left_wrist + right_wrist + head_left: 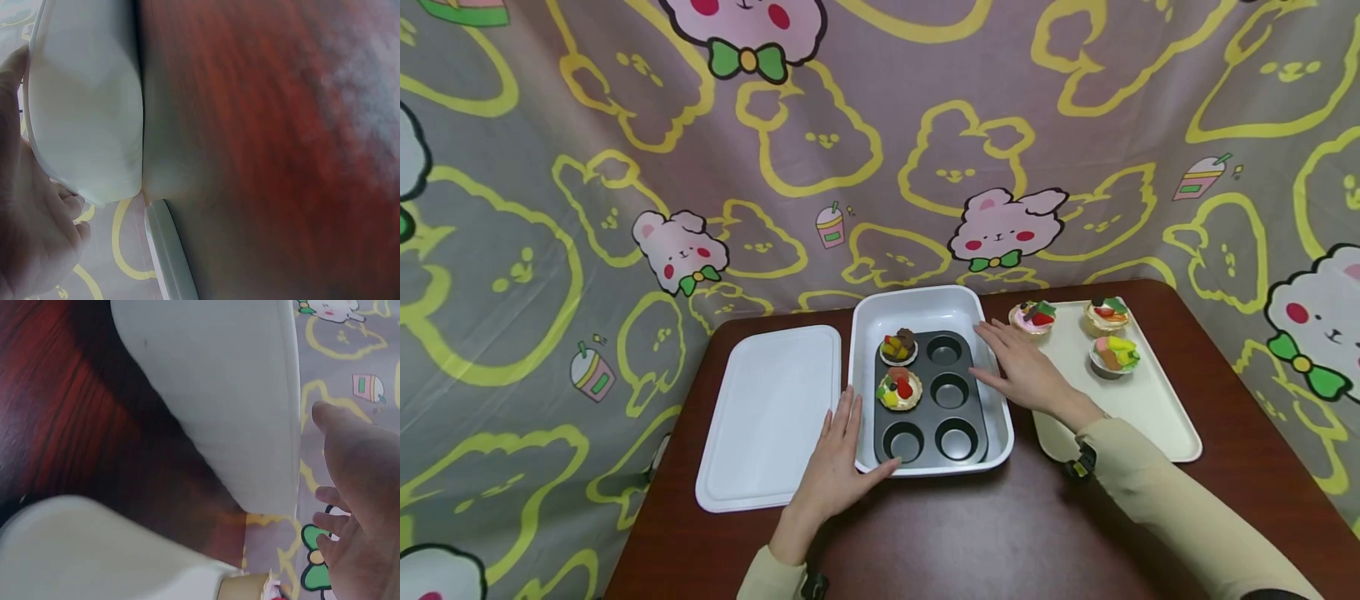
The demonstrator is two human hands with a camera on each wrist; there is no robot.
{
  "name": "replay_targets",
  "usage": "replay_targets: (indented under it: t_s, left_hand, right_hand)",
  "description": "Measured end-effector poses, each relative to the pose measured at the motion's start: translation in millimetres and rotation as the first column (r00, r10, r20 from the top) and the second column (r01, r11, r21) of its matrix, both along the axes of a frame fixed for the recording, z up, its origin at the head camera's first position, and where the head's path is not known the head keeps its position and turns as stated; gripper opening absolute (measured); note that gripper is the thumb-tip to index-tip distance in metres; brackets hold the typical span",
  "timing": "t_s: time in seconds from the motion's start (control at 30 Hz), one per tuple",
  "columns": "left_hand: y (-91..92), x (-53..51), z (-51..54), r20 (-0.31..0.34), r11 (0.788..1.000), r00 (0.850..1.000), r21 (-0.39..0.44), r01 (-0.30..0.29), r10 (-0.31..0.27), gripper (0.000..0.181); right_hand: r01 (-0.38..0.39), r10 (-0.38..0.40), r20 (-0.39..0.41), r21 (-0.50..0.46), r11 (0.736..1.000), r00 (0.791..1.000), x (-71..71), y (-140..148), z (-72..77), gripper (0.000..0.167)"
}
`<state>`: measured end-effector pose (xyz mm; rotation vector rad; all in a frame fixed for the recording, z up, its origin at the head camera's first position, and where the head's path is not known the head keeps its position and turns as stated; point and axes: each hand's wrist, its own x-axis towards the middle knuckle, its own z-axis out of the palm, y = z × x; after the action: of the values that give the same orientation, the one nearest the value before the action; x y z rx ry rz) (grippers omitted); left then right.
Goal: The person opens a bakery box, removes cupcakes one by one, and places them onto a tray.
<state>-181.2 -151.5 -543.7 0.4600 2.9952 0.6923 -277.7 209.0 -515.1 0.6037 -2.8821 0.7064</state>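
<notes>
Currently, the left hand [835,467] lies at the lower left of the white container [1006,421], fingers straight and spread along its left side, thumb out toward the near edge; it grips nothing. The right hand [1026,371] flanks the opposite side, fingers likewise extended, thumb pointing in over the right rim — it too is without a load. Whether either palm presses the walls cannot be established. The pose would suit steadying or squaring up the container from both sides.

Within the container, mid-frame, sits the dark muffin tin [928,423], toward the near end. The chocolate-topped tart [899,347] occupies its upper left well and the strawberry tart [900,390] the well below; the wells presumably serve to keep them upright and apart.

Further out, right of centre, the cream tray [1150,408] bears the green-leafed tart [1106,317] and the yellow-topped tart [1115,357]. The pink-creamed tart [1032,320] stands at its upper left corner — wholly on it or not, cannot tell. Left of the container, the white lid [771,417] lies flat on the worktop [1000,542], apparently laid aside for access.
</notes>
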Motion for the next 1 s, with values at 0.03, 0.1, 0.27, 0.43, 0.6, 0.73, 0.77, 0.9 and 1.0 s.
replay_targets:
  t_s: [0.03, 0.1, 0.27, 0.43, 0.6, 0.73, 0.77, 0.9, 1.0]
  left_hand:
    - [-0.1, 0.0, 0.2, -0.003, 1.0, 1.0, 0.001, 0.002, -0.002, 0.122]
    - [-0.1, -0.2, 0.5, 0.002, 1.0, 1.0, -0.001, 0.002, -0.002, 0.123]
    - [0.2, -0.4, 1.5, 0.014, 1.0, 1.0, -0.011, -0.003, 0.003, 0.123]
    - [1.0, -0.4, 2.0, -0.006, 1.0, 1.0, 0.001, 0.002, -0.002, 0.122]
    - [1.8, -1.0, 1.0, -0.022, 1.0, 1.0, 0.01, 0.011, -0.011, 0.122]
    - [1.8, -1.5, 0.3, -0.024, 1.0, 1.0, 0.009, 0.013, -0.013, 0.121]
    - [1.8, -1.6, 0.1, -0.024, 1.0, 1.0, 0.007, 0.012, -0.012, 0.121]
    - [1.7, -1.2, 0.1, -0.018, 1.0, 1.0, 0.005, 0.008, -0.007, 0.121]
    - [1.7, -1.0, 0.5, -0.016, 1.0, 1.0, 0.011, 0.006, -0.006, 0.121]
  right_hand:
    - [-0.007, 0.007, 0.003, 0.005, 1.0, 1.0, -0.7, -2.7, 0.5, 0.081]
    - [-0.024, 0.024, 0.006, 0.016, 1.0, 1.0, -2.2, -8.0, 2.3, 0.08]
    - [-0.08, 0.08, -0.007, 0.038, 0.996, 0.997, -6.3, -24.5, 9.2, 0.08]
    - [-0.122, 0.122, 0.013, 0.062, 0.991, 0.993, -13.9, -40.2, 15.8, 0.082]
    - [-0.151, 0.145, 0.074, 0.094, 0.984, 0.987, -25.7, -52.0, 18.1, 0.083]
    - [-0.173, 0.162, 0.104, 0.108, 0.979, 0.981, -34.2, -61.2, 18.8, 0.084]
    - [-0.176, 0.164, 0.112, 0.109, 0.978, 0.98, -36.2, -63.9, 19.1, 0.084]
    - [-0.179, 0.163, 0.153, 0.096, 0.979, 0.975, -43.7, -75.9, 22.0, 0.085]
    - [-0.175, 0.157, 0.178, 0.092, 0.98, 0.971, -48.7, -84.6, 23.9, 0.085]
